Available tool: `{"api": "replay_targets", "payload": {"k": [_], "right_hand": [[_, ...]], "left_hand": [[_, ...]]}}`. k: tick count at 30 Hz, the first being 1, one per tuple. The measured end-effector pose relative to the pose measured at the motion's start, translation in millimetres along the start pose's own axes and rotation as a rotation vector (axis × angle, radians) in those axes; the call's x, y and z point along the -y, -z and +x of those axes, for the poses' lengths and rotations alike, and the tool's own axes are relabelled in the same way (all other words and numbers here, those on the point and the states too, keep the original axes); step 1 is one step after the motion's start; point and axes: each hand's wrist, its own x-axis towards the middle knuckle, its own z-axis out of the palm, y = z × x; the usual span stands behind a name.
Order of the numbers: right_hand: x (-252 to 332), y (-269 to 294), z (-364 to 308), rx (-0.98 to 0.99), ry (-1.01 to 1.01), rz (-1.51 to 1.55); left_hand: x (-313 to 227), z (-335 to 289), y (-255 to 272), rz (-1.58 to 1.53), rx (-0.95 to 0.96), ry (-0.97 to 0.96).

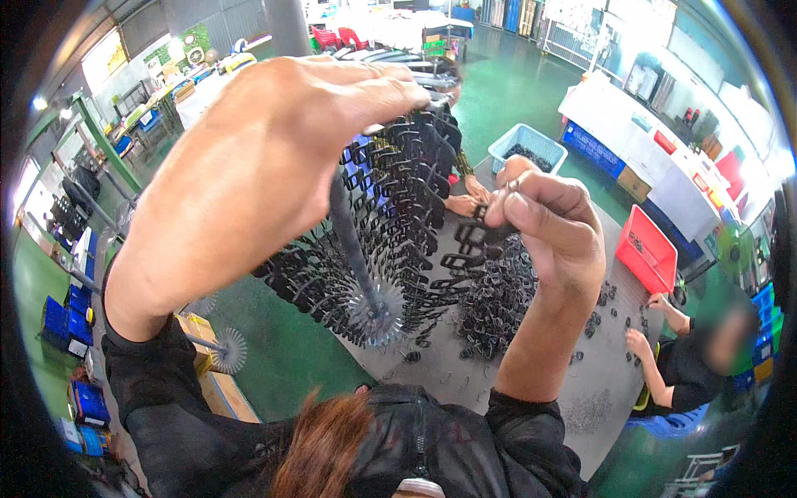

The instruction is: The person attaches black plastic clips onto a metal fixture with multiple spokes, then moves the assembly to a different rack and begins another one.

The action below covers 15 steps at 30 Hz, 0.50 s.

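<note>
My left hand [282, 133] reaches over the top of a rack hung with many strands of small black buckles [415, 166]. Its fingers stretch out flat along the rack's upper metal prongs [386, 58], and their undersides are hidden. To the right, my right hand [552, 216] is closed in a pinch on a black buckle [480, 212], at the top of a short dangling row of similar pieces. A grey central pole [353, 241] runs down through the rack to a round, spiked metal disc [375, 311]. Loose black buckles [502, 307] lie heaped on the table under my right hand.
On the grey table [598, 415] are scattered buckles, a light-blue basket [527, 141] of black pieces and a red tray [647, 249]. A co-worker [697, 357] sits at the right; another person's hands [469, 195] work behind the rack. Another spiked disc [230, 349] stands at lower left.
</note>
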Motion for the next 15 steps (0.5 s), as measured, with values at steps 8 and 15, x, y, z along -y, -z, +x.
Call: {"api": "replay_targets", "payload": {"k": [8,15], "right_hand": [[-15,-29,-1,-0.411,0.36,-0.47],[-18,-64,13,-0.548,0.471,-0.7]], "left_hand": [[7,-5,6,-0.225,0.078,0.033],[-7,-1,15,-0.165,0.154,0.067]]}}
